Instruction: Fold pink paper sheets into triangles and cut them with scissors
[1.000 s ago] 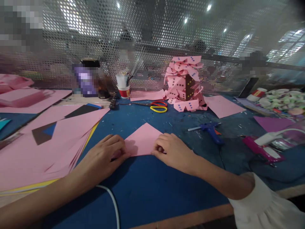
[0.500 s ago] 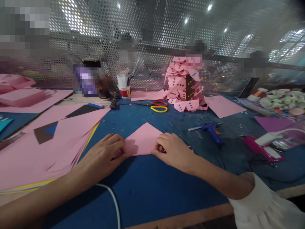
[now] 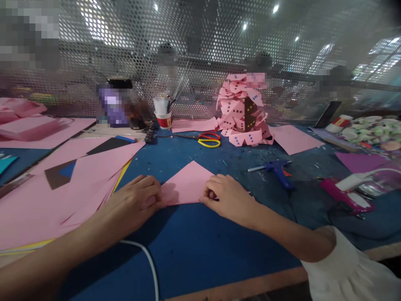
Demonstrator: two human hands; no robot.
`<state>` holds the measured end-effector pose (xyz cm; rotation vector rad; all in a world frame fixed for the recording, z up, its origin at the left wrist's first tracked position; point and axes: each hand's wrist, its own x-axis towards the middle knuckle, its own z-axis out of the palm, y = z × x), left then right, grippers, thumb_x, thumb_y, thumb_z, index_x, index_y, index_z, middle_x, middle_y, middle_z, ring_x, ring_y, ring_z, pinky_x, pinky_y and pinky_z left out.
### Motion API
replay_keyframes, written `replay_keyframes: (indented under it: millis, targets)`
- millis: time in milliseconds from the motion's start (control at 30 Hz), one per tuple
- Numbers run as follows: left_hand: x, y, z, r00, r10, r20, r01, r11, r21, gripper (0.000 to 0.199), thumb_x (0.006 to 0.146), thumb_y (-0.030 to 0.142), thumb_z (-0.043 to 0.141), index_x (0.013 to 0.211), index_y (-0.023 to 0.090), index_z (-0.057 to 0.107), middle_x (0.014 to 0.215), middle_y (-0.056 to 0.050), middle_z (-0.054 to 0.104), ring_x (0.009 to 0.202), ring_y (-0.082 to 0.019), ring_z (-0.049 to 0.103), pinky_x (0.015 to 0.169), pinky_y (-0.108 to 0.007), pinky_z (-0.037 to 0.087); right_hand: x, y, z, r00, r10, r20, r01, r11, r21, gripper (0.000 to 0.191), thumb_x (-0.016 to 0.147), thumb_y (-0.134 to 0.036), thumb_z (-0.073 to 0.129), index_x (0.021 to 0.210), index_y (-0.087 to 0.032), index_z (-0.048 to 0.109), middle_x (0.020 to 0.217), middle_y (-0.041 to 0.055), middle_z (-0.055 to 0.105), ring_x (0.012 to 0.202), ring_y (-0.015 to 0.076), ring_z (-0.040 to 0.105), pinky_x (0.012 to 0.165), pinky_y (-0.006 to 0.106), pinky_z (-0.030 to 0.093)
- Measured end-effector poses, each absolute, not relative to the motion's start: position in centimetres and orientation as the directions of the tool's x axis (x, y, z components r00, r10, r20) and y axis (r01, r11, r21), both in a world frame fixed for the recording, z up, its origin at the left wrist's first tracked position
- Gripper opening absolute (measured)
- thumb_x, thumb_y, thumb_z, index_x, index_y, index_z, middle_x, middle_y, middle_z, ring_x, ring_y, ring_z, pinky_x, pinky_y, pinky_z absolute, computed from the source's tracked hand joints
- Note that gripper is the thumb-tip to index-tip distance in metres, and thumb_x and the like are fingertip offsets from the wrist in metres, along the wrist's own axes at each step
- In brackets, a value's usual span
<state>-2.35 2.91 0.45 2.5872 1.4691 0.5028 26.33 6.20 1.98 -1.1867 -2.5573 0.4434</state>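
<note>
A folded sheet of pink paper [image 3: 188,184] lies flat on the blue table, its peak pointing away from me and a straight edge along the near side. At the left end of that edge, my left hand [image 3: 142,196] has its fingers curled together on the paper. My right hand [image 3: 227,196] is closed too, thumb and forefinger pinching the near edge right of the middle. The paper's right corner is mostly covered by this hand.
Stacked pink sheets [image 3: 28,209] spread along the left. Scissors [image 3: 209,140], a paper cup [image 3: 163,120] and a tower of folded pink pieces [image 3: 239,108] stand or lie behind. A blue glue gun [image 3: 278,171] rests at right; a white cable [image 3: 147,255] runs in front.
My left hand has slid a little to the left along the near edge, uncovering more of the pink paper. My right hand stays in place.
</note>
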Motion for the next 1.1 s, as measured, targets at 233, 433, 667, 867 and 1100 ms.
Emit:
replay_keyframes:
  millis: [233, 433, 667, 867, 1100]
  targets:
    - [-3.0, 2.9, 0.6, 0.466, 0.867, 0.175, 0.828, -0.497, 0.261, 0.025, 0.098, 0.041, 0.054, 0.082, 0.023, 0.062, 0.097, -0.004, 0.066, 0.091, -0.022, 0.060, 0.077, -0.033, 0.044, 26.4, 6.3, 2.0, -0.624, 0.771, 0.127, 0.686, 0.619, -0.382, 0.017, 0.093, -0.026, 0.066, 0.077, -0.019, 0.062, 0.084, -0.0006, 0.067, 0.084, 0.0157, 0.056, 0.078, 0.031, 0.035]
    - [-3.0, 2.8, 1.4, 0.450, 0.884, 0.127, 0.838, -0.467, 0.283, 0.021, 0.096, 0.037, 0.057, 0.081, 0.023, 0.062, 0.095, -0.002, 0.066, 0.086, -0.021, 0.062, 0.074, -0.032, 0.044, 26.4, 6.2, 2.2, -0.625, 0.772, 0.118, 0.687, 0.615, -0.388, 0.017, 0.093, -0.027, 0.067, 0.078, -0.019, 0.063, 0.085, -0.0001, 0.067, 0.085, 0.0163, 0.056, 0.079, 0.032, 0.036]
    - [-3.5, 2.9, 1.6, 0.402, 0.911, 0.088, 0.865, -0.410, 0.289, 0.021, 0.094, 0.042, 0.059, 0.084, 0.024, 0.064, 0.097, -0.003, 0.069, 0.088, -0.022, 0.063, 0.073, -0.032, 0.046, 26.4, 6.2, 2.1, -0.628, 0.769, 0.122, 0.682, 0.619, -0.391, 0.016, 0.093, -0.025, 0.067, 0.078, -0.019, 0.064, 0.084, 0.0000, 0.067, 0.084, 0.0162, 0.056, 0.078, 0.032, 0.035]
    - [-3.7, 2.9, 2.3, 0.385, 0.923, 0.026, 0.878, -0.374, 0.298, 0.018, 0.093, 0.039, 0.063, 0.083, 0.025, 0.067, 0.101, -0.002, 0.070, 0.093, -0.023, 0.063, 0.079, -0.033, 0.047, 26.4, 6.3, 2.0, -0.631, 0.765, 0.124, 0.677, 0.622, -0.393, 0.016, 0.093, -0.026, 0.067, 0.078, -0.019, 0.063, 0.084, -0.0007, 0.066, 0.084, 0.0157, 0.055, 0.077, 0.032, 0.035]
    - [-4.5, 3.3, 1.9, 0.401, 0.915, 0.043, 0.863, -0.393, 0.318, 0.016, 0.090, 0.039, 0.064, 0.081, 0.027, 0.070, 0.099, -0.001, 0.071, 0.086, -0.022, 0.065, 0.076, -0.032, 0.048, 26.4, 6.3, 1.9, -0.631, 0.765, 0.126, 0.678, 0.623, -0.390, 0.017, 0.093, -0.025, 0.067, 0.077, -0.019, 0.063, 0.084, -0.0005, 0.066, 0.083, 0.0157, 0.056, 0.078, 0.032, 0.035]
